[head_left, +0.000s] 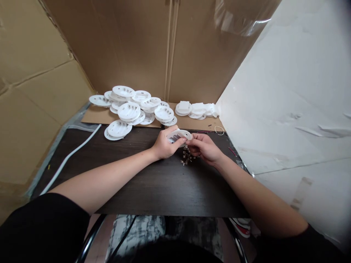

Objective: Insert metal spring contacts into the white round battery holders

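My left hand (163, 145) is closed around a round white plastic disc (179, 135), held tilted just above the dark table (142, 182). My right hand (204, 147) meets the disc's right edge with its fingers pinched together; what they pinch is too small to make out. Right under both hands lies a small heap of tiny metal parts (186, 157) on the table.
A pile of several white slotted discs (134, 107) lies at the back left on a cardboard sheet (94, 116). A smaller group of white parts (196, 109) sits at the back right. Cardboard walls stand behind and left, a white wall right. A white strip (68, 157) lies left.
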The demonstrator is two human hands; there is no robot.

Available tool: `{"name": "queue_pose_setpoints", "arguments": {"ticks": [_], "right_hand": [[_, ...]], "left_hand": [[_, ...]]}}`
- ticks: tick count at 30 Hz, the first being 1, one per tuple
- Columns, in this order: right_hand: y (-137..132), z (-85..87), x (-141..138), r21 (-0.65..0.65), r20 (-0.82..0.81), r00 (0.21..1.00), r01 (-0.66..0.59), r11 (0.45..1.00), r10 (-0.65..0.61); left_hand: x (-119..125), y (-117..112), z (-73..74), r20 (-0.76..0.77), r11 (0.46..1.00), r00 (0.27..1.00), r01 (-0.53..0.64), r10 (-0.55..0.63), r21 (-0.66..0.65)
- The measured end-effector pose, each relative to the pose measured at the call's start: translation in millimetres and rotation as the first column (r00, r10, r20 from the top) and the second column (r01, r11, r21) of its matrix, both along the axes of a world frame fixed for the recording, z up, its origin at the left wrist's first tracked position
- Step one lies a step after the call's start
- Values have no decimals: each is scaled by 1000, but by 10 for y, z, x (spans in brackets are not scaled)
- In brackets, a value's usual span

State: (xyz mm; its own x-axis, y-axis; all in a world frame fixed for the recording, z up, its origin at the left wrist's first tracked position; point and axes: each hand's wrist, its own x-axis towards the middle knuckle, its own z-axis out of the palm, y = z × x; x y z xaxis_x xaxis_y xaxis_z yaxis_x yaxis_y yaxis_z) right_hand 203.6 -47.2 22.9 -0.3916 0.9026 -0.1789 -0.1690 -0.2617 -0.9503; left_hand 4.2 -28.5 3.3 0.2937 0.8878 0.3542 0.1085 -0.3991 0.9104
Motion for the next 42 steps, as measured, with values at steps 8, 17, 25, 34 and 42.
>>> {"name": "queue_pose_setpoints", "arguments": {"ticks": [8, 17, 25, 34, 42], "right_hand": [[7, 1, 9, -19, -10, 999, -41, 999, 41], [51, -4, 97, 286, 359, 926, 8, 958, -115], [276, -224, 345, 701, 684, 506, -260, 664, -525], [253, -306, 274, 699, 701, 555, -412, 584, -448], [310, -359, 294, 703, 694, 545, -374, 605, -470]], "left_hand": [[29, -15, 29, 230, 964, 971, 122, -67, -237], [60, 164, 40, 369, 876, 919, 59, 140, -479], [76, 225, -23, 392, 869, 901, 37, 184, -494], [79, 249, -33, 448, 865, 873, 65, 192, -497], [85, 238, -19, 464, 859, 860, 62, 212, -508]]}}
